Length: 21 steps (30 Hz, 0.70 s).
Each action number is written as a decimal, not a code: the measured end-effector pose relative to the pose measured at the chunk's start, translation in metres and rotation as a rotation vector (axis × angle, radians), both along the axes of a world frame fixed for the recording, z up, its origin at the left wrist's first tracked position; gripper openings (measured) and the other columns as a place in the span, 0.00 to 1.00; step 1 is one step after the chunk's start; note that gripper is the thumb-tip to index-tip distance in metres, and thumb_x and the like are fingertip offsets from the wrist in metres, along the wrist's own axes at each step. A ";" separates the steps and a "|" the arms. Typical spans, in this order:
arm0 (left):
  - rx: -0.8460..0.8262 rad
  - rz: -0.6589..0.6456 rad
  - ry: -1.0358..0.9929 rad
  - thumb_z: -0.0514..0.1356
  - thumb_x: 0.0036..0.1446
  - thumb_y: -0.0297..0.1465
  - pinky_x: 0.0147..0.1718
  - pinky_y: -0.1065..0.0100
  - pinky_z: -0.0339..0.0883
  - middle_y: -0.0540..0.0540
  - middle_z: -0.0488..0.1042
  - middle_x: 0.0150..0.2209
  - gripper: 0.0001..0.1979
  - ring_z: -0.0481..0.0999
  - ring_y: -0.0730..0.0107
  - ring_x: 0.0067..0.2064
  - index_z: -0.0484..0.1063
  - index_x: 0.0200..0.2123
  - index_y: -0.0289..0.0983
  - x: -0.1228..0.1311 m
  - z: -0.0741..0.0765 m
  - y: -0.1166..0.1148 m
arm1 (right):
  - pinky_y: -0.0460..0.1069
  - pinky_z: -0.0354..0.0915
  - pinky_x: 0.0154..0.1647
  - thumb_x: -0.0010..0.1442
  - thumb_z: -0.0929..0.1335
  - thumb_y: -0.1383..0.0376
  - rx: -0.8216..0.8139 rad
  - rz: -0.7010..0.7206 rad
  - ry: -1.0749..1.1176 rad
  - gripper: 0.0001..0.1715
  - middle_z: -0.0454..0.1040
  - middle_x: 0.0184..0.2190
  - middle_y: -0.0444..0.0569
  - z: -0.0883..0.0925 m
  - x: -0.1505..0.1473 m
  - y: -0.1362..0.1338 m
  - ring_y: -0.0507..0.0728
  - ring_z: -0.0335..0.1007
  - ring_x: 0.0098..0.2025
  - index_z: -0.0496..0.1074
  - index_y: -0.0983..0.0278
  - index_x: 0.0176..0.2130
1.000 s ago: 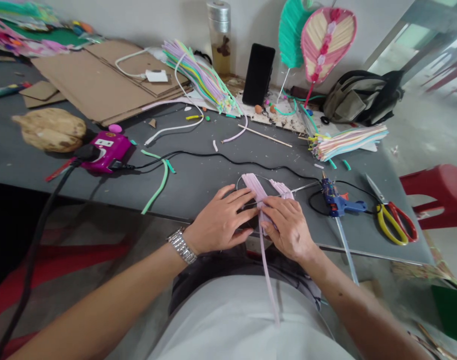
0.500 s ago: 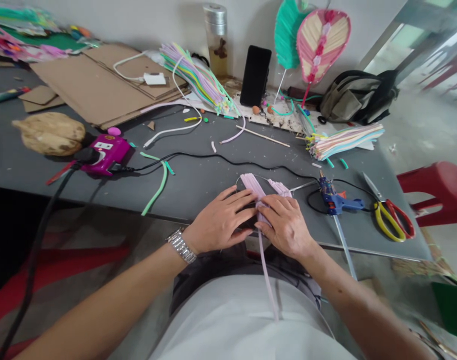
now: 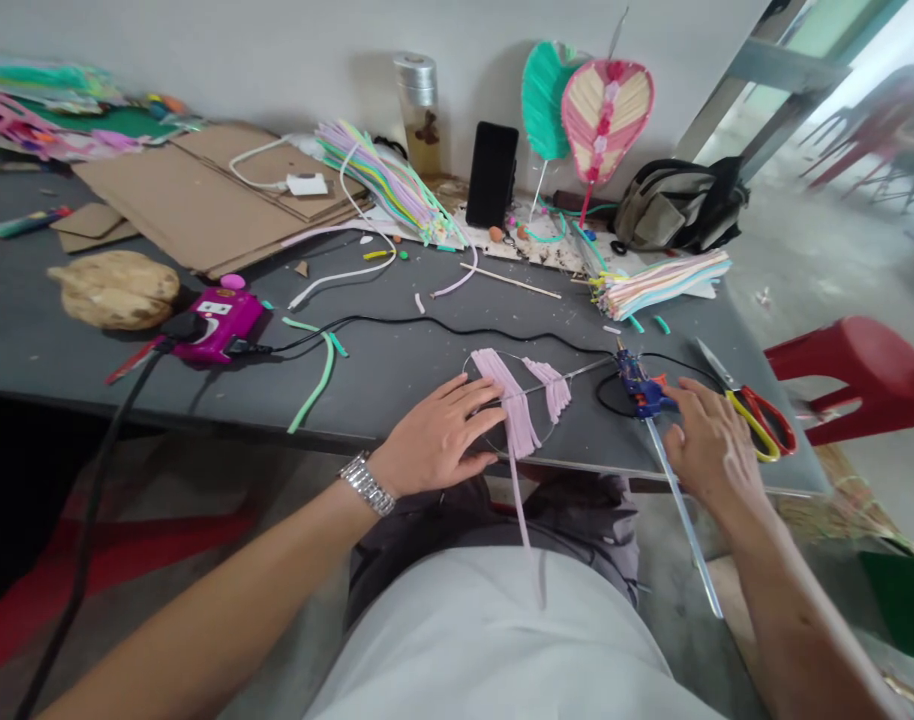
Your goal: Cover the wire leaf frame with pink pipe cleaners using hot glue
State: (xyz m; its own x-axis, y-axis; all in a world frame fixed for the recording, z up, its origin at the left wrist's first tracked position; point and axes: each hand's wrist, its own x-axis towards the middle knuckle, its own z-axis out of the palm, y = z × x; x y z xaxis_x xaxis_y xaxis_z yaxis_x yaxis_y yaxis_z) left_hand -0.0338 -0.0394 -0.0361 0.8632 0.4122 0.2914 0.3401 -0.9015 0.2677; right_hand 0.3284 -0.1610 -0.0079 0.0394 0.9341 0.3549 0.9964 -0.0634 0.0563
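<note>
My left hand (image 3: 436, 432) lies flat on the table, its fingertips on a thin wire hoop (image 3: 548, 430) and against pale pink strips (image 3: 506, 400) fixed across it. One long pink strip hangs past the table edge toward my lap. A metal bracelet watch (image 3: 367, 485) sits on that wrist. My right hand (image 3: 713, 445) is open and holds nothing. It is just right of a blue hot glue gun (image 3: 641, 390), next to yellow-and-red scissors (image 3: 753, 425). A long clear glue stick (image 3: 682, 525) runs from the gun over the table edge.
A dark grey table (image 3: 397, 375) carries a black cord, green strips, a magenta device, cardboard sheets, and bundles of pastel strips. Behind stand a phone, a glass bottle, finished leaf shapes, and a bag. A red plastic chair stands to the right.
My right hand has left the pink strips and moved right to the glue gun, uncovering the hoop. My left hand stays on the hoop. The view has tilted and shifted slightly.
</note>
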 end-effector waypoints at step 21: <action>0.077 0.248 -0.159 0.57 0.64 0.24 0.40 0.62 0.72 0.43 0.83 0.46 0.10 0.82 0.62 0.42 0.78 0.44 0.39 0.026 -0.007 0.006 | 0.56 0.70 0.46 0.57 0.65 0.71 -0.017 0.224 0.003 0.25 0.80 0.44 0.60 -0.010 0.043 0.037 0.65 0.77 0.46 0.75 0.67 0.53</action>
